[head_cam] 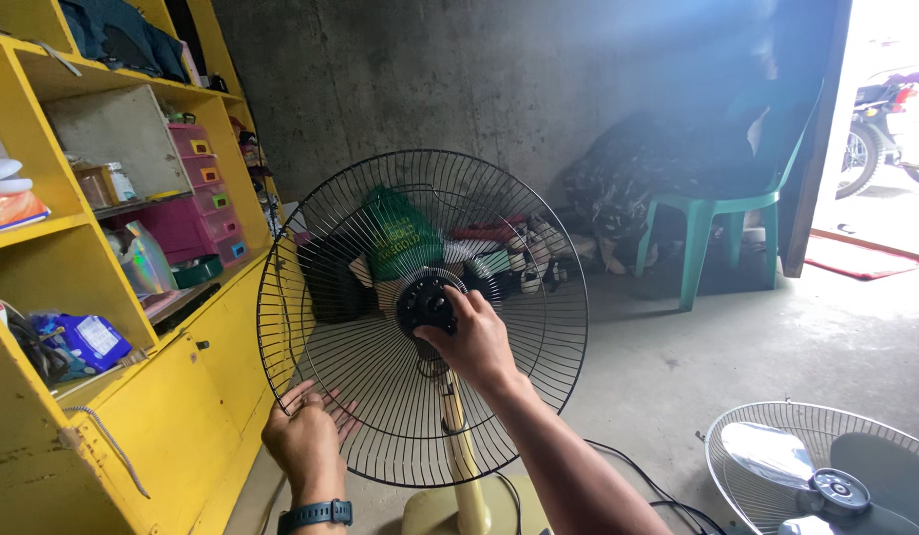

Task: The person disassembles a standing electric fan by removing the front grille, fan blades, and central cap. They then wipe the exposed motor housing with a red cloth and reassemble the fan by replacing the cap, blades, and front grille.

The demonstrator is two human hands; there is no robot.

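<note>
Daylight floods in from the doorway (890,129) at right, blown out with hazy bluish glare spilling across the concrete wall (479,79). The room itself is dim but sharp, with slight wide-angle bending at the edges.

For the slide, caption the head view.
Right hand grips black hub of round wire fan guard; left hand steadies rim.

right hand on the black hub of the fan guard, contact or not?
Touching. The head view shows the right hand with its fingers wrapped on the black hub at the middle of the fan guard, no gap visible.
</note>
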